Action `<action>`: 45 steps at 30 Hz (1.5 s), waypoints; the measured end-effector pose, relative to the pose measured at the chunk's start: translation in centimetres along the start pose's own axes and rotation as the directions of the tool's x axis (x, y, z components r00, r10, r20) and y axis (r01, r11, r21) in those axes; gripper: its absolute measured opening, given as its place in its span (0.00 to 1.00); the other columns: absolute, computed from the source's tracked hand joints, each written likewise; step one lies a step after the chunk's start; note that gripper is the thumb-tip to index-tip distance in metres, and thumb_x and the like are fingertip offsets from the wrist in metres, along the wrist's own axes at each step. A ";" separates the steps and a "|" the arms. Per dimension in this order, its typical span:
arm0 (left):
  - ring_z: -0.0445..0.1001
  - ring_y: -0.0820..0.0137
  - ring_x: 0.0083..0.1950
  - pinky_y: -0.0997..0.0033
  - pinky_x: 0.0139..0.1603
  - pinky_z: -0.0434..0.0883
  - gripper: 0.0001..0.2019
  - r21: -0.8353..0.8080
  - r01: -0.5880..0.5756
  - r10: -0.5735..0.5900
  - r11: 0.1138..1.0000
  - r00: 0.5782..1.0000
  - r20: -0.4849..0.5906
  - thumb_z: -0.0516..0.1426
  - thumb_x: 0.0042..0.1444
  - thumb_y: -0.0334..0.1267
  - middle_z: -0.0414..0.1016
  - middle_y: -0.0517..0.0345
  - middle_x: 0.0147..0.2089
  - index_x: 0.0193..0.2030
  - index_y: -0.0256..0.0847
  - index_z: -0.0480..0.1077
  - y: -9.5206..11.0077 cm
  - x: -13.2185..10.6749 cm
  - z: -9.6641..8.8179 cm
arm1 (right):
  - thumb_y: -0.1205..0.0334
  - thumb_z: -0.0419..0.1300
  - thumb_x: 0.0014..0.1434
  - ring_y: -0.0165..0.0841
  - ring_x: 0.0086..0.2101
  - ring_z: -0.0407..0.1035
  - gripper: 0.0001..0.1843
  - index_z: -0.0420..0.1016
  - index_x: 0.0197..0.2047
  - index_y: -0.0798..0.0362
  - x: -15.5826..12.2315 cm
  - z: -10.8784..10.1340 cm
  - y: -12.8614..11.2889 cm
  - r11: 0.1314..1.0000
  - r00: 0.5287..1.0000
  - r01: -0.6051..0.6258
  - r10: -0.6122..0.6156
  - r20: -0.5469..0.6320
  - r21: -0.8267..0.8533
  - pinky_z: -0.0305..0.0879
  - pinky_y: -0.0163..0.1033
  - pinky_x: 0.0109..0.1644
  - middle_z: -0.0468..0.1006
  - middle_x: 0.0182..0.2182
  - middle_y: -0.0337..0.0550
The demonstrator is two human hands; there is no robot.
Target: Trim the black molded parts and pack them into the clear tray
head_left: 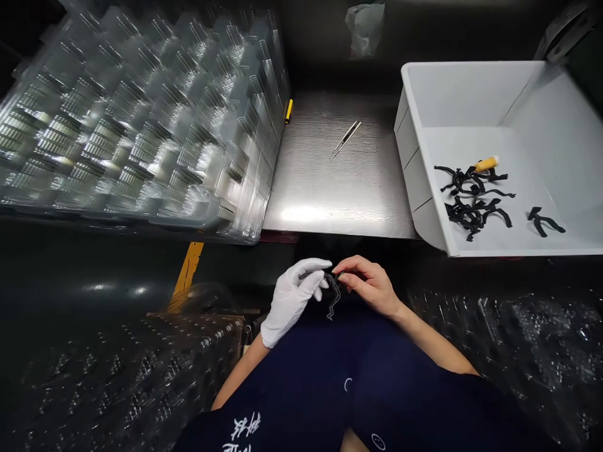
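Note:
In front of my body, below the table's front edge, both hands meet at a small black branched part (pixel 334 294). My left hand (pixel 293 295), in a white glove, pinches it between thumb and fingers. My right hand (pixel 370 284), bare, has thumb and forefinger closed on the part's other end. One thin, bent leg of the part hangs down between the hands. My fingertips hide some of it. Similar black branched parts (pixel 466 216) lie in the white bin (pixel 426 188) at the right.
Stacked clear plastic trays (pixel 226 188) fill the table's left side. Tweezers (pixel 345 140) lie on the metal table (pixel 325 201), and a yellow-and-black object (pixel 289 111) rests beside the trays. The bin also holds a yellow cylinder (pixel 487 164). More clear trays (pixel 141 376) stand low on both sides.

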State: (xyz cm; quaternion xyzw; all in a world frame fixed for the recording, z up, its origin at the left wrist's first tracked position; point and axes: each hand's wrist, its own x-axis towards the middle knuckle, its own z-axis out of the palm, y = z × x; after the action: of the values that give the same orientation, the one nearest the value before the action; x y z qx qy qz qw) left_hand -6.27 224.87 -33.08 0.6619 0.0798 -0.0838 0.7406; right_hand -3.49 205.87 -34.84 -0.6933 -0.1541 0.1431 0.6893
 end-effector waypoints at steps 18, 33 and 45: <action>0.66 0.79 0.19 0.77 0.24 0.66 0.12 0.135 -0.030 0.052 0.990 0.985 -0.164 0.62 0.60 0.46 0.74 0.63 0.24 0.36 0.39 0.76 0.1 -0.5 0.1 | 0.42 0.50 0.71 0.30 0.30 0.74 0.26 0.77 0.55 0.51 0.4 0.0 1.4 0.996 0.991 -0.085 0.087 0.103 -0.028 0.75 0.35 0.34 0.80 0.35 0.42; 0.73 0.70 0.23 0.73 0.25 0.72 0.19 0.500 -0.108 0.163 0.859 0.984 -0.067 0.63 0.54 0.58 0.76 0.60 0.26 0.39 0.45 0.79 1.3 0.8 -5.0 | 0.68 0.49 0.70 0.39 0.50 0.75 0.19 0.73 0.60 0.55 7.7 -26.3 -12.3 0.029 0.914 -0.403 -0.028 -0.404 -0.915 0.69 0.41 0.55 0.82 0.50 0.50; 0.71 0.76 0.25 0.76 0.30 0.73 0.12 0.322 -0.254 0.290 0.912 0.954 -0.069 0.64 0.59 0.48 0.76 0.60 0.32 0.33 0.42 0.78 3.7 -0.4 -3.9 | 0.64 0.56 0.70 0.47 0.52 0.73 0.16 0.80 0.47 0.68 9.6 -29.6 -9.4 -0.162 0.874 -0.466 0.070 -0.481 -0.870 0.65 0.48 0.51 0.80 0.47 0.69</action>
State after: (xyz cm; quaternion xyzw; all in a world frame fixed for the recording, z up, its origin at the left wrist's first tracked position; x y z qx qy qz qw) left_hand -5.84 229.17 -29.88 0.7781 0.0153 0.0472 0.6261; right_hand 17.27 182.90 -25.05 -0.9956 0.0374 0.0297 -0.0808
